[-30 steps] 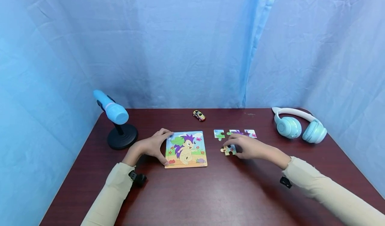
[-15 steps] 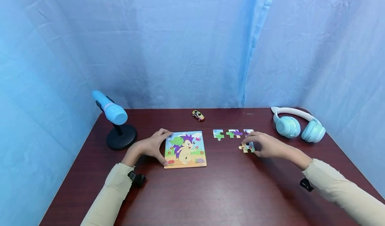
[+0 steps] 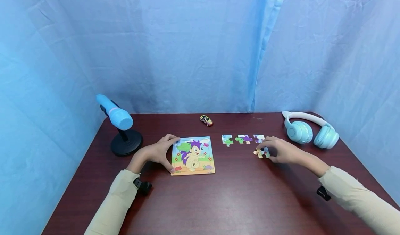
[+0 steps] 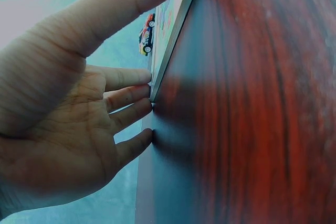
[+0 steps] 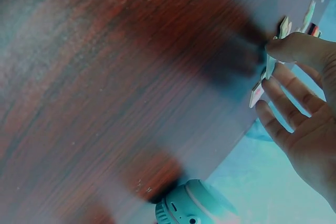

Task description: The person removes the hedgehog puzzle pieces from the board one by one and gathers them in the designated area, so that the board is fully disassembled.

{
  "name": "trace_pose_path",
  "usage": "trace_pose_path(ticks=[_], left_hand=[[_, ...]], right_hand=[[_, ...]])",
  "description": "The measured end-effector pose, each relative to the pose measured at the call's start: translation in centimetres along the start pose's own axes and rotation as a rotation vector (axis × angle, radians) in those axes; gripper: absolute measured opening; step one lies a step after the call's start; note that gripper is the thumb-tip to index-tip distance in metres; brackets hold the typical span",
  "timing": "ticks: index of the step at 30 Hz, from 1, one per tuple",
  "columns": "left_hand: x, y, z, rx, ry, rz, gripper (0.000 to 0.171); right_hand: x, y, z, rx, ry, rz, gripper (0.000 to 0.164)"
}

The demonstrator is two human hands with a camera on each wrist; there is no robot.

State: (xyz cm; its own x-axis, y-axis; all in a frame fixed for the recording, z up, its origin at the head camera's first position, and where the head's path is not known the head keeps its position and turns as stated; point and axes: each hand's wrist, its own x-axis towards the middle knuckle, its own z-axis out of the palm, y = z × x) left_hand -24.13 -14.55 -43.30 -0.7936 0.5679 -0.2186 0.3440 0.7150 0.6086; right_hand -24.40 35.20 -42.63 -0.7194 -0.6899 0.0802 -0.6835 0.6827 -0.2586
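My left hand lies at the left side of a square picture puzzle showing a purple-haired hedgehog. Its fingertips touch the far left corner and the thumb the near left corner; in the left wrist view the fingers look fairly straight along the board's edge. Between thumb and fingers, my right hand pinches a jigsaw piece with blue, sand and red-flower print, low over the table. Just behind it, three more pieces form a row: a green-leaf piece, a purple-and-green piece, and a purple-and-white piece partly behind the right fingers.
A toy car sits near the table's back edge. At the left, a blue microphone is on a black round stand. Cat-ear headphones lie at the back right. Blue curtains enclose the dark wooden table.
My right hand has carried the pinched jigsaw piece to the right, from below the middle piece to below the right-hand piece of the row. The left hand has stayed on the puzzle.
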Motion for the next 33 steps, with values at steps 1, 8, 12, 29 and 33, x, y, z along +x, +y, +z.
trace_pose_path(ticks=[1, 8, 12, 29, 33], left_hand=[[0.0, 0.0, 0.0, -0.001, 0.001, -0.001, 0.119], [0.0, 0.0, 0.1, -0.009, 0.002, -0.001, 0.118], [0.0, -0.1, 0.2, -0.010, 0.000, 0.004, 0.118], [0.2, 0.1, 0.2, 0.006, 0.009, 0.000, 0.117], [0.1, 0.1, 0.1, 0.016, 0.015, 0.006, 0.117]], right_hand=[[0.0, 0.0, 0.0, 0.002, -0.002, 0.004, 0.051], [-0.1, -0.1, 0.0, -0.003, 0.008, -0.002, 0.052], [0.0, -0.1, 0.0, -0.010, 0.019, -0.003, 0.051], [6.2, -6.6, 1.7, 0.098, -0.055, -0.040, 0.042], [9.1, -8.7, 2.5, 0.115, -0.060, -0.069, 0.040]])
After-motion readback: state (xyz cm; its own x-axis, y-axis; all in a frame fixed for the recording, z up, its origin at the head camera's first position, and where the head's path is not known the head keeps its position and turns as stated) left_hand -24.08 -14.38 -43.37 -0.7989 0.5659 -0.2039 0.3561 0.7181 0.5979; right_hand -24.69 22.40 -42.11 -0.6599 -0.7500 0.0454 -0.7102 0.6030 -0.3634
